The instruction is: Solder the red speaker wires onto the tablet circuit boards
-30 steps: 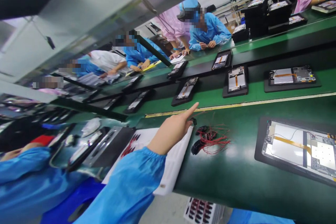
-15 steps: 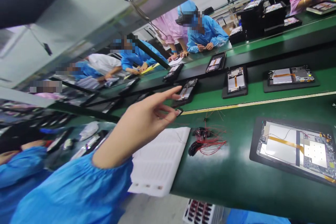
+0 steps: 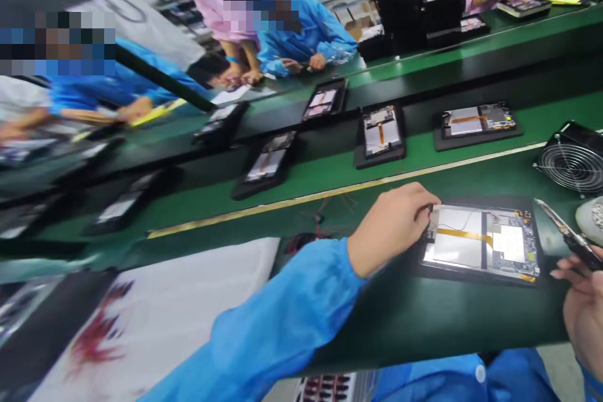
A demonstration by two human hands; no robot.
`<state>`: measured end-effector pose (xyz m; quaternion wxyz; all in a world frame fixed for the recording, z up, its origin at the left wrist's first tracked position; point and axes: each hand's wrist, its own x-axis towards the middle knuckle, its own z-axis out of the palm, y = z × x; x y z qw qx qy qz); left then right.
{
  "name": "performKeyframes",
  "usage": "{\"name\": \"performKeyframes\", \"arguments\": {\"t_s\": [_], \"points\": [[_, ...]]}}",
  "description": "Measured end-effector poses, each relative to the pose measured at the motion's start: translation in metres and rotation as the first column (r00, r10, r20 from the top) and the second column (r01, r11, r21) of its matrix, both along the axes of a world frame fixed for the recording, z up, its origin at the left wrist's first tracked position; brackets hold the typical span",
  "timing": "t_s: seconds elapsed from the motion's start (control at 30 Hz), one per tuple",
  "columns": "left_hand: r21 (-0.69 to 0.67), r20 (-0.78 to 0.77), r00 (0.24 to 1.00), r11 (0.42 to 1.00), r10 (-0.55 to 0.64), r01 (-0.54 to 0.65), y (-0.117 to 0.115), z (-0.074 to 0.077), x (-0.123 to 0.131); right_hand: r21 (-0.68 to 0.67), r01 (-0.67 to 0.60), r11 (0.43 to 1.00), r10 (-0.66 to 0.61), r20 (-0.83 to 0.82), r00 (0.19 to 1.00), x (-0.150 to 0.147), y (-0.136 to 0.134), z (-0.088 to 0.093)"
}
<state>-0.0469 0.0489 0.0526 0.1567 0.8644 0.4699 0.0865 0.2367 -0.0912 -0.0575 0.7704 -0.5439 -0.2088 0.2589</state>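
Observation:
My left hand is at the upper left corner of an opened tablet, its fingers pinched on a small dark part mostly hidden by the fingertips. The tablet lies on a dark pad, showing a silver battery, orange ribbon, thin wires and a circuit board. At the right edge my right hand is closed around the dark handle of a soldering iron. Its silver tip points up and left, just right of the tablet and apart from it.
A black fan and a pale round container stand at the right. More opened tablets line the green belt. White foam sheet with red-wired parts lies left. Co-workers sit across the line.
My left hand has moved right, from above the foam sheet to the tablet's corner, with the small dark part. The view has swung, and my right hand with the soldering iron has come into sight.

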Motion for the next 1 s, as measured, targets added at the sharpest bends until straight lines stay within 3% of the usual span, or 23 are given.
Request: {"name": "performKeyframes", "arguments": {"t_s": [0.07, 0.13, 0.3, 0.43, 0.57, 0.67, 0.83, 1.0], "points": [[0.027, -0.088, 0.992, 0.995, -0.089, 0.091, 0.001, -0.017, 0.015, -0.001, 0.003, 1.000, -0.003, 0.015, 1.000, -0.002, 0.000, -0.001], [0.021, -0.098, 0.984, 0.989, -0.146, 0.148, -0.001, -0.022, 0.020, 0.003, 0.000, 1.000, 0.000, 0.023, 1.000, -0.003, -0.001, -0.003], [0.123, -0.027, 0.950, 0.942, -0.311, 0.312, -0.012, -0.006, 0.012, 0.011, -0.034, 0.999, 0.033, 0.024, 0.999, -0.007, -0.004, -0.005], [0.208, 0.142, 0.918, 0.918, -0.369, 0.337, -0.021, -0.001, 0.026, 0.025, -0.041, 0.999, 0.040, 0.042, 0.998, -0.008, -0.003, -0.005], [0.364, 0.020, 0.881, 0.824, -0.472, 0.433, -0.014, -0.018, 0.054, 0.035, -0.051, 0.998, 0.048, 0.071, 0.996, -0.007, -0.003, -0.006], [0.386, -0.091, 0.861, 0.779, -0.500, 0.493, -0.002, -0.036, 0.067, 0.036, -0.056, 0.998, 0.052, 0.098, 0.994, -0.009, -0.005, -0.007], [0.376, 0.013, 0.888, 0.825, -0.460, 0.422, 0.005, -0.055, 0.061, 0.005, -0.114, 0.994, 0.111, 0.171, 0.979, -0.016, -0.009, 0.002], [0.319, 0.036, 0.899, 0.857, -0.437, 0.403, 0.008, -0.058, 0.059, -0.019, -0.179, 0.984, 0.179, 0.237, 0.955, -0.022, -0.008, 0.014]]}}
